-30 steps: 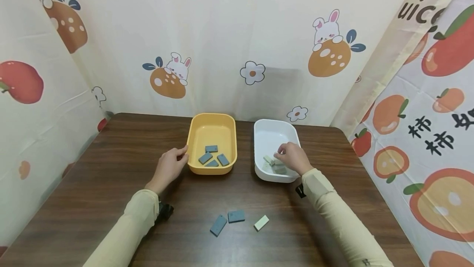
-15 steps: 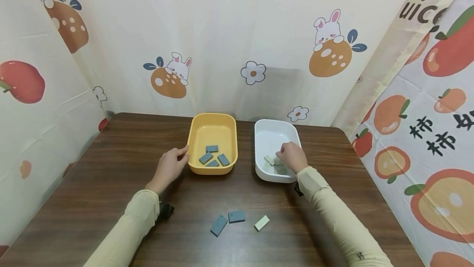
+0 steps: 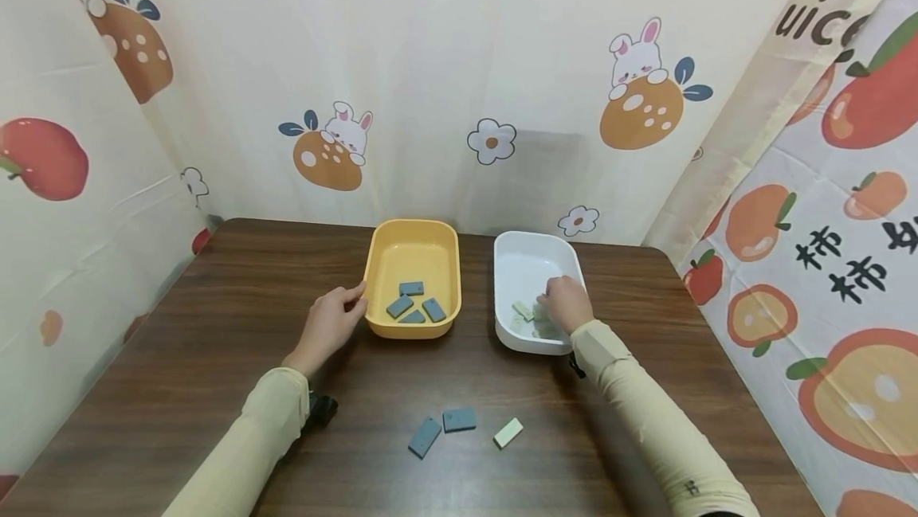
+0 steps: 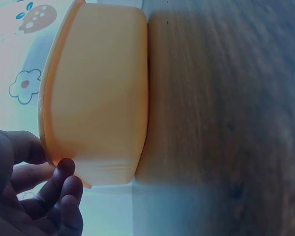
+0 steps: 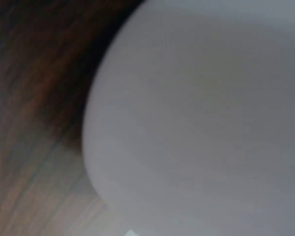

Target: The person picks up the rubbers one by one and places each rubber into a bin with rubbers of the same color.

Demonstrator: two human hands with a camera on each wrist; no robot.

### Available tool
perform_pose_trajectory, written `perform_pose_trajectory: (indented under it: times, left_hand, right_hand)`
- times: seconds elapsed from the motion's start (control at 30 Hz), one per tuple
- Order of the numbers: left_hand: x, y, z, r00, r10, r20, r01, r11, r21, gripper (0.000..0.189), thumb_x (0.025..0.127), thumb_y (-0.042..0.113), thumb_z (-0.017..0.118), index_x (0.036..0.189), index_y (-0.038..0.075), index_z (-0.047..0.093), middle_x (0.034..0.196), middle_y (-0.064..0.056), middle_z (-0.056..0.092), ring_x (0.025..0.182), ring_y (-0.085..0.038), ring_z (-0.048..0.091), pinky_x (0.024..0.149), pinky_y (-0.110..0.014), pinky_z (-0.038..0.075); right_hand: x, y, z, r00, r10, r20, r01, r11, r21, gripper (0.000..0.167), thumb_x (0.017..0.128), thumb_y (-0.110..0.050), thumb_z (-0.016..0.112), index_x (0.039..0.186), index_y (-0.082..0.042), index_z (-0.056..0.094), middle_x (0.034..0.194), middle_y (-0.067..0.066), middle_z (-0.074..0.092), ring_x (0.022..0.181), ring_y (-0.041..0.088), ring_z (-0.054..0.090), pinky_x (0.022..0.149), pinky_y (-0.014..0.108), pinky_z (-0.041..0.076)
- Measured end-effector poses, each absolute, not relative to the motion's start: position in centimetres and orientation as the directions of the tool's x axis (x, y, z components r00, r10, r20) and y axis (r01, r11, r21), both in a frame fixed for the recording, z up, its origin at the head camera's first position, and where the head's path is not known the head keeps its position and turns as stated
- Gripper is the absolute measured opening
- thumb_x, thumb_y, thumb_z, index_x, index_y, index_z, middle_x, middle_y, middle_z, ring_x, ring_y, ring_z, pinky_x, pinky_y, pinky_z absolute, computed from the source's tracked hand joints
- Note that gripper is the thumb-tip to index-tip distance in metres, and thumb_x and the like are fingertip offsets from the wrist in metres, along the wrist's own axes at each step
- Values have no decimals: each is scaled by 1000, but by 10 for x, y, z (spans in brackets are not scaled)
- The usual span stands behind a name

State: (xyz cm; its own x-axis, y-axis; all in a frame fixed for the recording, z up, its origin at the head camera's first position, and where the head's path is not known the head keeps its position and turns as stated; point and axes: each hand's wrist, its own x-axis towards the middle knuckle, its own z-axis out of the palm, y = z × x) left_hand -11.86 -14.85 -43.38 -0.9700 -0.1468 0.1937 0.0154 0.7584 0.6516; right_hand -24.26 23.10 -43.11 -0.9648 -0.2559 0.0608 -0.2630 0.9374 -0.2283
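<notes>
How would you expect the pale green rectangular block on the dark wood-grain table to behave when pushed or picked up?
The pale green rectangular block is probably stiff, given its crisp, straight edges. Lying flat on the dark wood-grain table, it would likely slide rather than roll. Its small size suggests it is light.

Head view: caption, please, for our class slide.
Left hand on yellow tray, right hand in white tray, three loose blocks on table.

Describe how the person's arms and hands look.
The left sleeve and right sleeve are pale yellow, the right one bearing a small dark mark. A black item shows by each cuff. The left hand and right hand wear no gloves.
</notes>
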Motion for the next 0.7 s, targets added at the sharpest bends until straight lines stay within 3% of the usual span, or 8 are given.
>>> perform_pose_trajectory:
  times: [0.33, 0.7]
  left_hand:
    - [-120, -148, -435, -971, -158, 179, -3, 757, 654, 41, 94, 18, 59, 133, 6, 58, 94, -14, 67, 68, -20, 47, 62, -28, 39]
    - [-120, -149, -436, -972, -151, 183, 4, 761, 648, 41, 95, 19, 58, 134, 6, 57, 91, -14, 66, 65, -20, 45, 61, -29, 38]
  right_hand:
    - [-247, 232, -437, -960, -278, 25, -279, 947, -160, 17, 84, -10, 60, 70, 0, 60, 69, 15, 61, 63, 26, 51, 64, 42, 46]
    - [-250, 232, -435, -962, -272, -26, -265, 953, -147, 20, 87, -16, 64, 75, 0, 63, 71, 11, 59, 67, 23, 50, 64, 37, 43]
